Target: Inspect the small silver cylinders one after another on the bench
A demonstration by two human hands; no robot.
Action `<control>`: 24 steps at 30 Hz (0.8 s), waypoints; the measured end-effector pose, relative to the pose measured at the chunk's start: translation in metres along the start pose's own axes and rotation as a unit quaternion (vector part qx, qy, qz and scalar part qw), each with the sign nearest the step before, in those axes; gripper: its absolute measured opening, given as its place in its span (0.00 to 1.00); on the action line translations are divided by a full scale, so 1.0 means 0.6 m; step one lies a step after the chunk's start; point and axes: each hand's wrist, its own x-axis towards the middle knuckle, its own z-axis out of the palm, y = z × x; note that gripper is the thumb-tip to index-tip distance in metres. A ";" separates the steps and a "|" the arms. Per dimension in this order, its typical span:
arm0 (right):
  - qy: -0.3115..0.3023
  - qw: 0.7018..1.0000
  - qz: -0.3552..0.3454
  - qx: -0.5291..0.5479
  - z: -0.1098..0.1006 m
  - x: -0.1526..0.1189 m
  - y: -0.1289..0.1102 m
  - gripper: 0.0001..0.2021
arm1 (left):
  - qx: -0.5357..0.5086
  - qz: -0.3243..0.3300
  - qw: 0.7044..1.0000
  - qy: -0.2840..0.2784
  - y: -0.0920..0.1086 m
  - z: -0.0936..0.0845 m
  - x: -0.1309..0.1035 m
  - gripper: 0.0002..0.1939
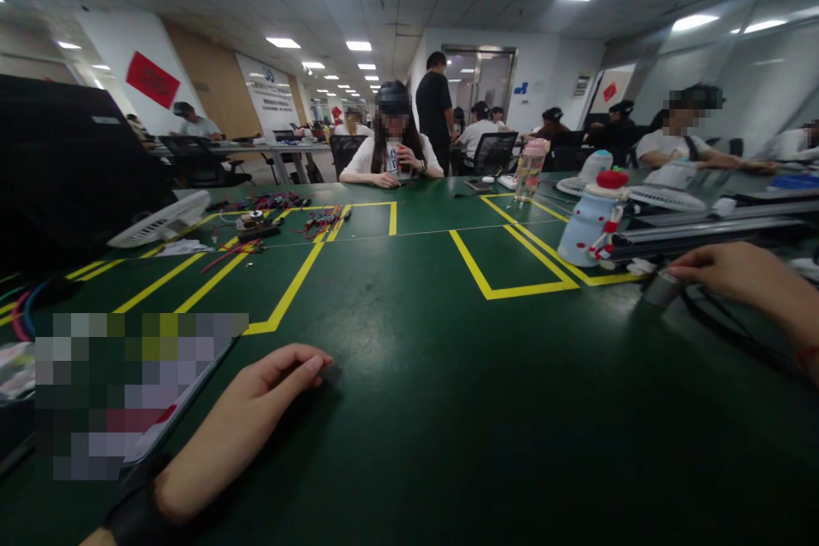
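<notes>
My left hand (pixel 281 384) rests low over the green table (pixel 415 409), its fingers closed in a pinch. Something small and dark shows at the fingertips, too unclear to name. At the right, my right hand (pixel 742 277) has its thumb and fingers closed on the top of a small grey cylinder (pixel 663 290), which stands tilted on the table. A dark strap or cable (pixel 723 320) runs beneath that hand. Just behind the grey cylinder is a light-blue bottle (pixel 582 226) with a red top.
Yellow tape (pixel 531 290) marks the table. Bundles of wires (pixel 320 222) and a white fan (pixel 163 217) lie at the left, near a large black object (pixel 70 162). Metal rails (pixel 710 226) lie at the right. A pink-capped bottle (pixel 530 175) stands farther back. A person (pixel 392 158) sits opposite.
</notes>
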 end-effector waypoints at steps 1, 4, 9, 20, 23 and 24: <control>-0.006 1.000 0.007 0.007 -0.001 0.001 0.002 0.16 | 0.001 0.002 1.000 0.000 0.000 0.000 0.000 0.17; -0.015 0.999 0.019 0.025 -0.001 0.003 0.007 0.18 | 0.001 0.006 1.000 0.004 0.000 0.001 0.000 0.17; 0.029 0.999 0.000 0.033 0.020 -0.009 0.015 0.16 | -0.001 0.009 1.000 0.007 -0.001 0.001 0.001 0.18; 0.124 0.986 -0.051 0.097 0.085 -0.065 0.030 0.31 | -0.013 0.014 1.000 0.015 -0.004 0.005 0.003 0.16; 0.159 0.961 0.014 0.226 0.089 -0.069 0.013 0.23 | -0.009 0.011 1.000 0.016 -0.004 0.005 0.004 0.17; 0.163 0.952 0.028 0.259 0.091 -0.069 0.009 0.20 | -0.008 0.009 1.000 0.016 -0.004 0.005 0.004 0.17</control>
